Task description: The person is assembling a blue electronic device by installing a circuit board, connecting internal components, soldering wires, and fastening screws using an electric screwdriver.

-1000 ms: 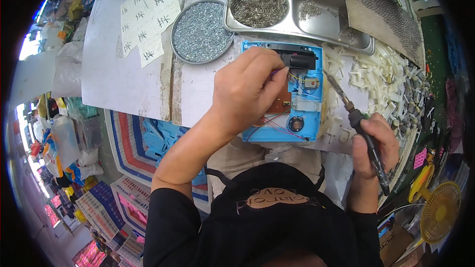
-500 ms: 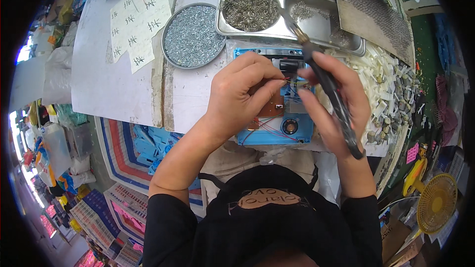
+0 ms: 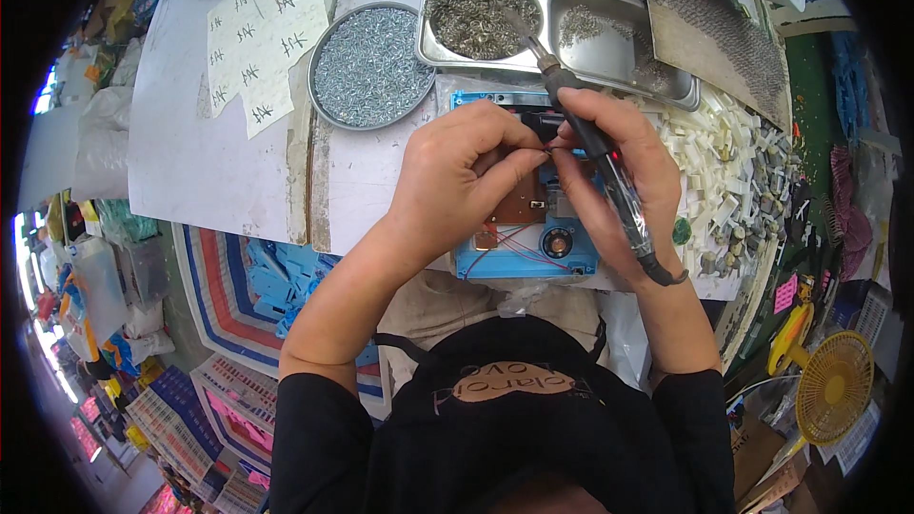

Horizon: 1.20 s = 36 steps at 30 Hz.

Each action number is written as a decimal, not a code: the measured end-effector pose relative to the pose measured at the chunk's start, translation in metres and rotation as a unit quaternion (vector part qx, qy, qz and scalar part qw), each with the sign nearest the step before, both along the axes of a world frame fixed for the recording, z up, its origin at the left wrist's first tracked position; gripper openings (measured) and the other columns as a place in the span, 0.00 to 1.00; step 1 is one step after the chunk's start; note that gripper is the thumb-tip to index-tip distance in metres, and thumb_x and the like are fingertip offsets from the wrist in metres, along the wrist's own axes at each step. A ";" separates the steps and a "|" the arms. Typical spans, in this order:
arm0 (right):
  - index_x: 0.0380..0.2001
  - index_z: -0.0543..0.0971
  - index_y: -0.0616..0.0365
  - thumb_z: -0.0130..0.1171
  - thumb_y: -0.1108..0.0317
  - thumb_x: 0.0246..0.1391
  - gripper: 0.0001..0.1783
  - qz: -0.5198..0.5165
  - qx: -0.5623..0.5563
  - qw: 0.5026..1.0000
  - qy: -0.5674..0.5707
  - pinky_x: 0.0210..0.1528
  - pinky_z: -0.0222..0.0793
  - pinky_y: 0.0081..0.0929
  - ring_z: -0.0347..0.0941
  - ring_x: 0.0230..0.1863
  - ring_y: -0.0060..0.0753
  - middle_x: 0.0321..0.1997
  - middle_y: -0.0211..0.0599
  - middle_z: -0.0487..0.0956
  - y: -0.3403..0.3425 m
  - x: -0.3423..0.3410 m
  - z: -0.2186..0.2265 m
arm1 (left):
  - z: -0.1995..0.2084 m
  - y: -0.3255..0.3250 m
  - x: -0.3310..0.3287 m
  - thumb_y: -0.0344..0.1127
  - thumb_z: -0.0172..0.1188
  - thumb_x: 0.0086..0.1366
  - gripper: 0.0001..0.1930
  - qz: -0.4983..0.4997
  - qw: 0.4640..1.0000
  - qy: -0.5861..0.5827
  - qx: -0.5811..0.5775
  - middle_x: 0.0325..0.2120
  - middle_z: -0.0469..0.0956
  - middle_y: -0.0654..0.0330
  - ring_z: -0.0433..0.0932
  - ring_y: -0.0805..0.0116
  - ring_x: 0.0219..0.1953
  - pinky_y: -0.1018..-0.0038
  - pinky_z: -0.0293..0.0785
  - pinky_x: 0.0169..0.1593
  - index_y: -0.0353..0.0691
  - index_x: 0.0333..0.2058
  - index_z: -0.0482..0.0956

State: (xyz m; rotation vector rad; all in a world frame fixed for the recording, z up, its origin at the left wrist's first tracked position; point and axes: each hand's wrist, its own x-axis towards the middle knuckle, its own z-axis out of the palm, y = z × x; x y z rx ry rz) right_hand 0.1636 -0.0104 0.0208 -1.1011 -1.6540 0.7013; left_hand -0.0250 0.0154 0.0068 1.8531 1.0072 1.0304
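A blue plastic casing (image 3: pixel 576 265) lies open before me, with a brown circuit board (image 3: pixel 519 207), thin red wires (image 3: pixel 514 240) and a round black part with a copper-coloured centre (image 3: pixel 557 244) inside. My left hand (image 3: pixel 466 171) is over its left side, thumb and forefinger pinched on a thin wire. My right hand (image 3: pixel 643 157) grips a soldering iron (image 3: pixel 624 195) with a black handle, its metal tip pointing up and away from the casing. The right thumb and forefinger also meet near the left fingertips. A black cylindrical part (image 3: pixel 543 124) shows partly behind the fingers.
Behind the casing stands a metal compartment tray (image 3: pixel 562 62) of small metal pieces. A round dish (image 3: pixel 371 67) of small silvery pieces sits left of it. White plastic parts (image 3: pixel 728 148) are heaped at right, below a studded board (image 3: pixel 709 38). A yellow fan (image 3: pixel 834 388) stands lower right.
My right hand has moved left with the soldering iron, bringing its fingertips up to those of the left hand. The left hand has stayed nearly in place.
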 end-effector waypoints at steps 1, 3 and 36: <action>0.54 0.79 0.57 0.64 0.87 0.47 0.29 -0.003 0.008 1.000 -0.015 0.44 0.76 0.26 0.80 0.40 0.35 0.41 0.41 0.80 0.000 0.001 0.000 | 0.000 0.000 -0.001 0.25 0.69 0.57 0.05 0.004 1.000 -0.003 -0.014 0.27 0.79 0.58 0.73 0.68 0.23 0.73 0.69 0.28 0.35 0.32 0.83; 0.54 0.79 0.57 0.64 0.87 0.47 0.29 -0.005 0.012 0.999 -0.041 0.44 0.76 0.26 0.79 0.39 0.36 0.41 0.41 0.80 -0.001 0.003 0.000 | 0.001 -0.001 -0.002 0.25 0.70 0.57 0.05 0.008 0.999 -0.010 -0.038 0.28 0.78 0.59 0.71 0.70 0.23 0.74 0.68 0.28 0.35 0.33 0.83; 0.45 0.77 0.61 0.70 0.73 0.50 0.19 0.020 0.031 0.997 -0.067 0.26 0.62 0.25 0.68 0.23 0.29 0.26 0.36 0.76 -0.046 0.065 0.022 | 0.004 -0.001 0.006 0.22 0.65 0.55 0.04 0.038 0.993 0.110 -0.004 0.37 0.70 0.57 0.77 0.72 0.31 0.77 0.76 0.33 0.28 0.28 0.79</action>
